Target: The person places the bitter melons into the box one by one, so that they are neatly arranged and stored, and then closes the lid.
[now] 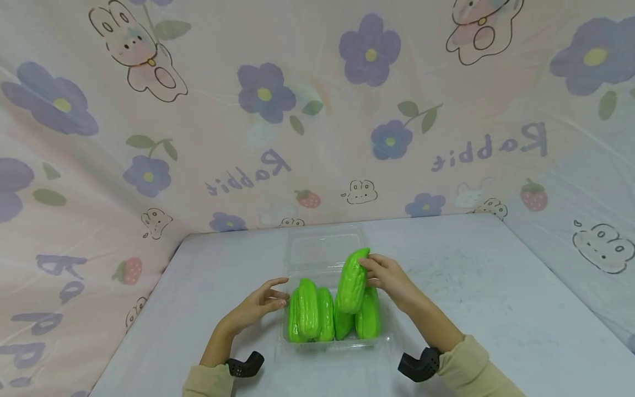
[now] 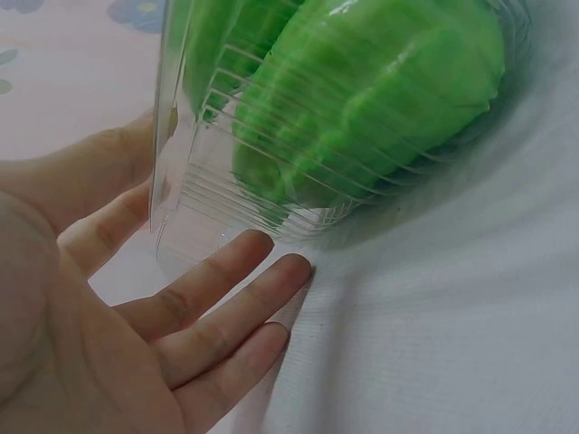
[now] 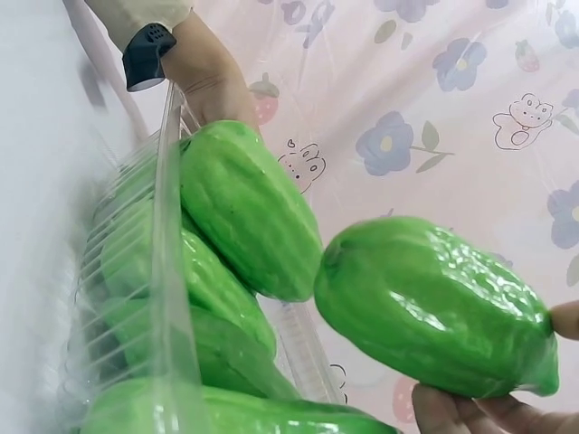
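My right hand [image 1: 395, 280] holds a glossy green bitter melon [image 1: 353, 282], its surface ridged and bumpy, pinched near the pointed tip. It is tilted above the right part of a clear plastic box [image 1: 339, 345]. In the right wrist view, the thumb and fingers grip the tip end of this melon [image 3: 434, 307]. Several more bitter melons [image 1: 308, 309] stand side by side inside the box. At the box's left side is my left hand [image 1: 254, 306], fingers spread and relaxed. The left wrist view shows its fingertips [image 2: 249, 249] close to the ribbed wall.
The box's clear lid [image 1: 324, 249] lies folded back behind it on the white table [image 1: 461, 286]. A patterned cloth [image 1: 317, 110] with flowers and rabbits hangs behind and along both sides. Black wrist cameras [image 1: 246, 365] sit on both forearms.
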`<state>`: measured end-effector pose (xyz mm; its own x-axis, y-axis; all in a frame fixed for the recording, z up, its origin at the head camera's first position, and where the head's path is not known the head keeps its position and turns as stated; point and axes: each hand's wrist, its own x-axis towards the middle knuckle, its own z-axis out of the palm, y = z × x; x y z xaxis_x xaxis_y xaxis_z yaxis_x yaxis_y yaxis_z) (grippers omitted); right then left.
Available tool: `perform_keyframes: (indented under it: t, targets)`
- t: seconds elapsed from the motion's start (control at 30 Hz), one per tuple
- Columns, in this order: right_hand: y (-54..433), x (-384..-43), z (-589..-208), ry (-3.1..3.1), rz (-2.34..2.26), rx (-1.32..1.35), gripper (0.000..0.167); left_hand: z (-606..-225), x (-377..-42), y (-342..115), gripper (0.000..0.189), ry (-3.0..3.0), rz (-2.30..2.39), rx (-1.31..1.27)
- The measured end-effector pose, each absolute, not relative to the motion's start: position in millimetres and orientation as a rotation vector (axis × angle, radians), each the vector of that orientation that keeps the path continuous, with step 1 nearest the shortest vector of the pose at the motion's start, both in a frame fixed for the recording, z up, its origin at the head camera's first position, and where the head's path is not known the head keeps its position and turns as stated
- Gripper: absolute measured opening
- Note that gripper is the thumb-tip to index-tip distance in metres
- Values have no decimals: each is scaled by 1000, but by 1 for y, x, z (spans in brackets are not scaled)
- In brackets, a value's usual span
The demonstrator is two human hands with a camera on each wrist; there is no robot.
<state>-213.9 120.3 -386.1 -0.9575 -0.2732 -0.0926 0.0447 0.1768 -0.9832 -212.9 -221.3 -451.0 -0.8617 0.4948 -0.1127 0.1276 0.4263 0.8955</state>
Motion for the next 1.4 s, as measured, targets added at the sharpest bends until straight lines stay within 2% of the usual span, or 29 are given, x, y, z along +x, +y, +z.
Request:
perform_keyframes:
  t: [1.2,1.4]
  targets:
    - [91,-219,-391,2299,-1687,-335,55,-449,-214,-221,61,2321,1416,548]
    - [87,-219,-392,2380,-1622,-443,41,-450,-214,-220,62,2310,1423,543]
